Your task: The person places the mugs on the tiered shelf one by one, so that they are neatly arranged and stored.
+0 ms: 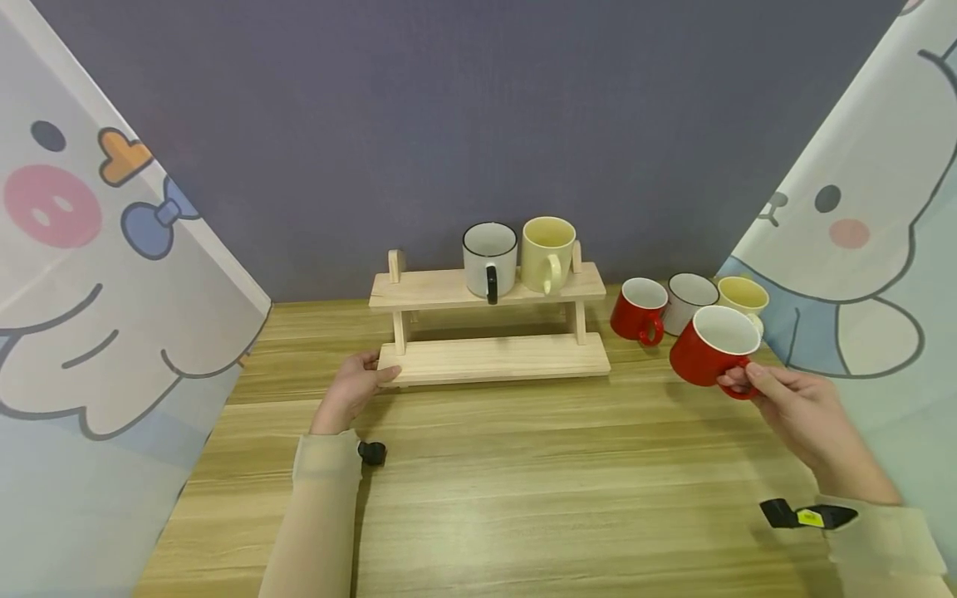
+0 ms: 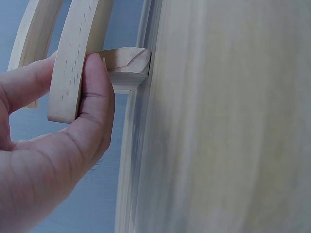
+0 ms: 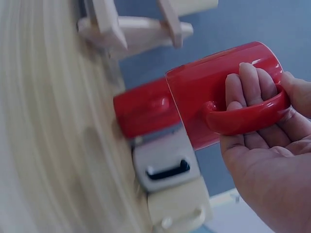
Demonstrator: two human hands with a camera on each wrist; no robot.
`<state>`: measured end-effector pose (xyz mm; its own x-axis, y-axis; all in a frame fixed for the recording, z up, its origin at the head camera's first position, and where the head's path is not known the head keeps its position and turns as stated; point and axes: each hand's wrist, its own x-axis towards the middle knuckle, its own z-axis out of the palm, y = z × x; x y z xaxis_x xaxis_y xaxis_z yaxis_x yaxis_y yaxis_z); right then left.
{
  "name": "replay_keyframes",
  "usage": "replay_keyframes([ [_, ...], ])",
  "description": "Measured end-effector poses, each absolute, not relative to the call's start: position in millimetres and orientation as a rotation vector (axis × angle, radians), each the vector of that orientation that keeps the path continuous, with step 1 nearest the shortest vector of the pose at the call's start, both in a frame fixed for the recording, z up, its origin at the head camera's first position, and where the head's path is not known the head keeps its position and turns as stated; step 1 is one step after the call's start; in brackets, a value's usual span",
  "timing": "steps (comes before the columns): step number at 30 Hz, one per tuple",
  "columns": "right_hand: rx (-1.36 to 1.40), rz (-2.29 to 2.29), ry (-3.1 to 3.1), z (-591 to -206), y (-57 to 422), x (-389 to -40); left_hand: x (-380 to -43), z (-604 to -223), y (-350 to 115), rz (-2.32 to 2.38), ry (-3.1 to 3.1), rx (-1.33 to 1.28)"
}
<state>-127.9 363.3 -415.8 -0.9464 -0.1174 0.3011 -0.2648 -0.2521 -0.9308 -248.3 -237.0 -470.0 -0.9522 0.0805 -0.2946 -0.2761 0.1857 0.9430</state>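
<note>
My right hand (image 1: 803,415) grips a red mug (image 1: 706,353) by its handle, holding it above the table in front of the other mugs. In the right wrist view the fingers pass through the handle of this red mug (image 3: 194,92). At the left end of a two-tier wooden rack (image 1: 493,361), my left hand (image 1: 351,390) pinches the lower shelf's edge; the left wrist view shows thumb and fingers on either side of the board (image 2: 70,87). On the upper shelf stand a white mug (image 1: 486,262) with a black handle and a yellow mug (image 1: 540,257).
Right of the rack, a second red mug (image 1: 631,311), a white mug (image 1: 682,307) and a yellow mug (image 1: 740,295) stand side by side on the wooden table (image 1: 523,482). A dark wall (image 1: 374,124) rises behind, with cartoon-printed sheets (image 1: 112,291) at both sides.
</note>
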Motion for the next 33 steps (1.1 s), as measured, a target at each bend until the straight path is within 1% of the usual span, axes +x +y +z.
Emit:
replay_keyframes([
  [4,0.52,2.359,-1.909,-408.3,347.9,-130.1,-246.4,-465.5,-236.3,1.816,2.188,-0.196],
  [10,0.659,2.36,-1.945,-400.2,323.5,-136.3,-246.1,-458.2,-234.4,1.813,2.165,-0.198],
  [16,0.762,2.409,-1.935,-393.3,298.4,-142.9,-246.9,-463.1,-235.9,1.818,2.182,-0.194],
  [22,0.74,2.35,-2.04,-391.6,272.5,-147.5,-248.2,-469.7,-237.1,1.827,2.192,-0.185],
  [33,0.714,2.359,-2.151,-393.3,221.4,-158.6,-248.4,-469.7,-236.2,1.842,2.192,-0.179],
])
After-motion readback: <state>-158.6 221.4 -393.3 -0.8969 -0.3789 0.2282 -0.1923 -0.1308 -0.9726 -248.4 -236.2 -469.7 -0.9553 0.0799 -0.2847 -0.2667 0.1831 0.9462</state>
